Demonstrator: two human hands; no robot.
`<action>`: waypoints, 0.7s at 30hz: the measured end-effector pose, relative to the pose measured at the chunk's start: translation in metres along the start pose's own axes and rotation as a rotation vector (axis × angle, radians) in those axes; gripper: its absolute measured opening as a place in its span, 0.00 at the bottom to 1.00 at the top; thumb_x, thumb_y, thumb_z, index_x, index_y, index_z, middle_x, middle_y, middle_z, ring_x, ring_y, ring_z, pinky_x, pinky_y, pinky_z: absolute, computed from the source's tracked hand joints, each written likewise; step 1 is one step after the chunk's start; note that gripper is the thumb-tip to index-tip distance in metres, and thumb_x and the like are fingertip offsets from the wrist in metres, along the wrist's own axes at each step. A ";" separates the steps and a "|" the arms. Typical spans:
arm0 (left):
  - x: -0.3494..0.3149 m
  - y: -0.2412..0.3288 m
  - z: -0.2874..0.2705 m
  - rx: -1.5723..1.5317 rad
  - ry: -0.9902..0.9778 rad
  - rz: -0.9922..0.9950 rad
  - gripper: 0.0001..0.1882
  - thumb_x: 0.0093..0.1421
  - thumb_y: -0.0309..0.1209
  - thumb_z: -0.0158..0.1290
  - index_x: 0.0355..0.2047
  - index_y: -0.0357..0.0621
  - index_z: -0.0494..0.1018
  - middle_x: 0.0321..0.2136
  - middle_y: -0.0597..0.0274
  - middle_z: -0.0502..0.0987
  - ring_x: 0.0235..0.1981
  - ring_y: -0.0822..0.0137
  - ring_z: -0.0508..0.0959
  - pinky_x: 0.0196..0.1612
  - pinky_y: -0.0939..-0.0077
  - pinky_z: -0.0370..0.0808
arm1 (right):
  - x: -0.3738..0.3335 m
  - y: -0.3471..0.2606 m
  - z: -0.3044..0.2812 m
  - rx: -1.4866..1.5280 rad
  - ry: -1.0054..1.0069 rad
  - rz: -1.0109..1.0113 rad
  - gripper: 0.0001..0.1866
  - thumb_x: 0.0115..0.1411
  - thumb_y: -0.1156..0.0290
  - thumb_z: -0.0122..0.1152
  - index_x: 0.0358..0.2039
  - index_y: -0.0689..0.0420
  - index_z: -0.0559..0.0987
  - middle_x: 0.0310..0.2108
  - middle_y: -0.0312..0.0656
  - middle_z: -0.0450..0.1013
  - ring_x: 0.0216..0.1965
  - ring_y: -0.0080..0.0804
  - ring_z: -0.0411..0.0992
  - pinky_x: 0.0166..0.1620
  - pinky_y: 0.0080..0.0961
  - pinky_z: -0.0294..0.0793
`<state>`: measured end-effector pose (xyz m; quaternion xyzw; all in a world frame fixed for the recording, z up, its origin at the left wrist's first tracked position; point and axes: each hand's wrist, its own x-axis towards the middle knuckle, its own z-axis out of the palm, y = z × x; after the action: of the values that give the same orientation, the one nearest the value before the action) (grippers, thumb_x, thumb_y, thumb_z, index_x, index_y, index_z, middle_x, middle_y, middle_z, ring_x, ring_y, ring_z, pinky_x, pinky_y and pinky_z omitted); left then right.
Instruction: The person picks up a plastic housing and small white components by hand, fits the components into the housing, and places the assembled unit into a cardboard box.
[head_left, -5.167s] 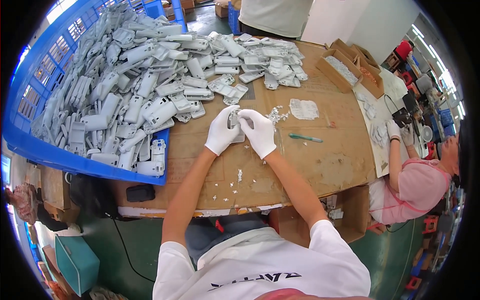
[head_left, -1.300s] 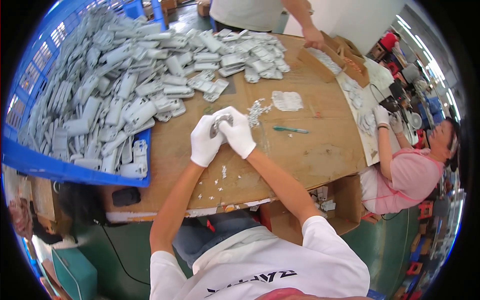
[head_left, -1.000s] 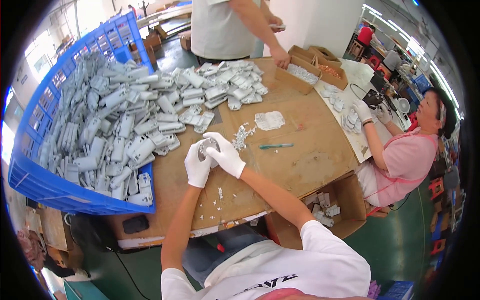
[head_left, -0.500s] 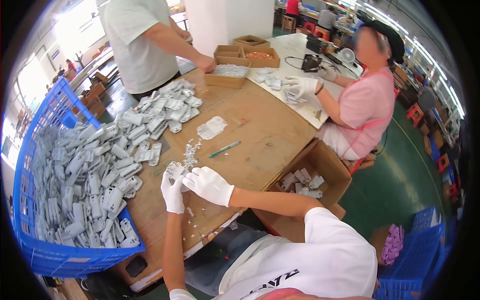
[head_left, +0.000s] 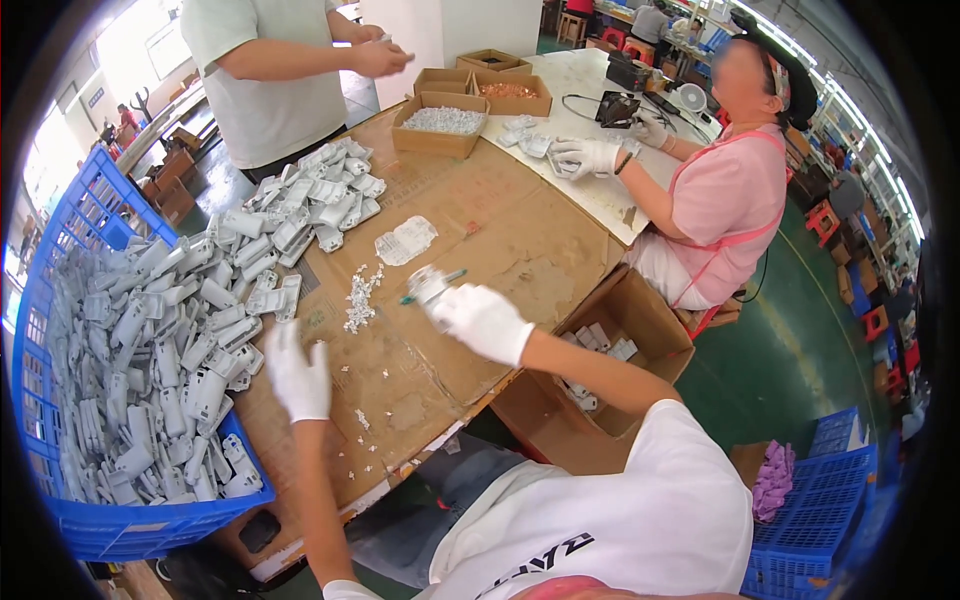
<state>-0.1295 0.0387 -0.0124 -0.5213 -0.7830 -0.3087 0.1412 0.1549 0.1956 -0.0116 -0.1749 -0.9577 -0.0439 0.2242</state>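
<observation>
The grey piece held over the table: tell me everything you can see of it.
The piece is pale grey, plastic-looking and shiny in spots; blur hides its finer parts. The gloved right grip holds its near end, while its far end points up and left, masking the middle of the teal pen. I cannot tell whether they touch.

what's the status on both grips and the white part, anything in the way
Right grip on white plastic part, motion-blurred. Left grip open, nothing visible in it, beside casing pile. Green pen partly hidden behind held part.
</observation>
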 end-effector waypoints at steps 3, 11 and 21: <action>-0.012 -0.049 -0.019 0.532 -0.049 -0.169 0.32 0.55 0.33 0.61 0.60 0.44 0.69 0.65 0.44 0.60 0.64 0.43 0.61 0.66 0.51 0.58 | -0.026 0.055 -0.016 -0.055 -0.106 0.205 0.10 0.53 0.67 0.61 0.35 0.53 0.74 0.34 0.46 0.71 0.36 0.46 0.73 0.39 0.42 0.75; -0.028 -0.067 -0.022 0.423 -0.025 -0.194 0.23 0.56 0.34 0.59 0.53 0.43 0.75 0.59 0.44 0.68 0.58 0.45 0.68 0.60 0.54 0.64 | -0.084 0.222 -0.006 -0.114 -0.002 0.801 0.11 0.56 0.70 0.61 0.39 0.58 0.76 0.43 0.54 0.72 0.46 0.54 0.72 0.51 0.45 0.72; -0.029 -0.076 -0.009 0.354 0.061 -0.093 0.20 0.54 0.27 0.59 0.50 0.47 0.75 0.43 0.53 0.77 0.39 0.53 0.79 0.40 0.59 0.75 | -0.039 0.185 -0.001 -0.505 0.184 0.380 0.07 0.60 0.68 0.57 0.38 0.52 0.76 0.35 0.43 0.73 0.34 0.40 0.75 0.37 0.36 0.77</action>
<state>-0.1875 -0.0086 -0.0464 -0.4418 -0.8437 -0.1880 0.2400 0.2537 0.3557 -0.0272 -0.3957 -0.8425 -0.2531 0.2637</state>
